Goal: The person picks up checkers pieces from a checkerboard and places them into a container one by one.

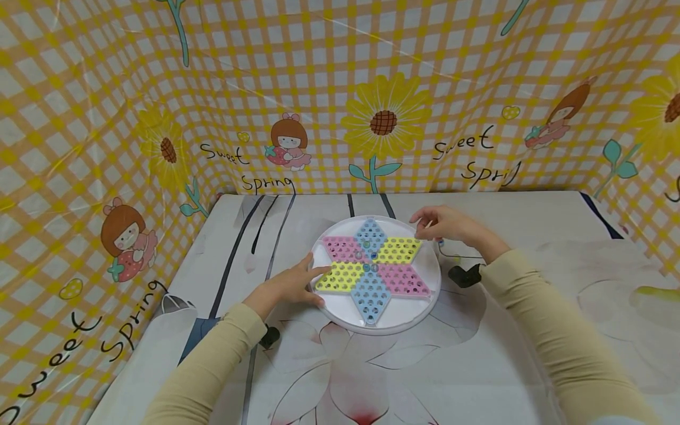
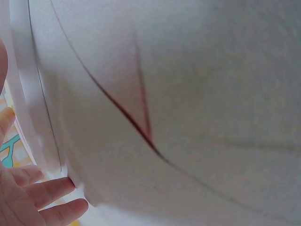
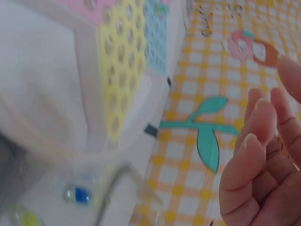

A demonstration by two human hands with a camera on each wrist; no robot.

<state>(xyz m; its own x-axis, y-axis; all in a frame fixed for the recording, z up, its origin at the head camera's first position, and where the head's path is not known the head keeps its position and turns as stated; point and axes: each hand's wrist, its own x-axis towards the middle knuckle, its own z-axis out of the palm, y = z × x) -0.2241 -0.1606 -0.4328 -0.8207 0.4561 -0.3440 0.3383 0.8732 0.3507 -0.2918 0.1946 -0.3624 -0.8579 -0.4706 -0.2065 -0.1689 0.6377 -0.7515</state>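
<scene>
A round white Chinese checkers board (image 1: 340, 313) with a pink, yellow and blue six-pointed star lies on the table. Several glass marbles (image 1: 366, 267) sit in holes around the star's middle. My left hand (image 1: 289, 283) rests at the board's left rim, fingers spread, thumb toward the front edge; in the left wrist view its fingers (image 2: 51, 190) extend beside the rim. Past the board's back right rim is my right hand (image 1: 443, 225), fingers loosely bent. The right wrist view shows nothing between its thumb and fingers (image 3: 244, 165).
A marble with blue inside (image 3: 77, 194) and a yellow-green marble (image 3: 28, 217) lie on the table by the board's right side. Close to them is a blurred thin curved strand (image 3: 117, 181). Checked sunflower cloth (image 1: 319, 71) hangs behind and to the sides.
</scene>
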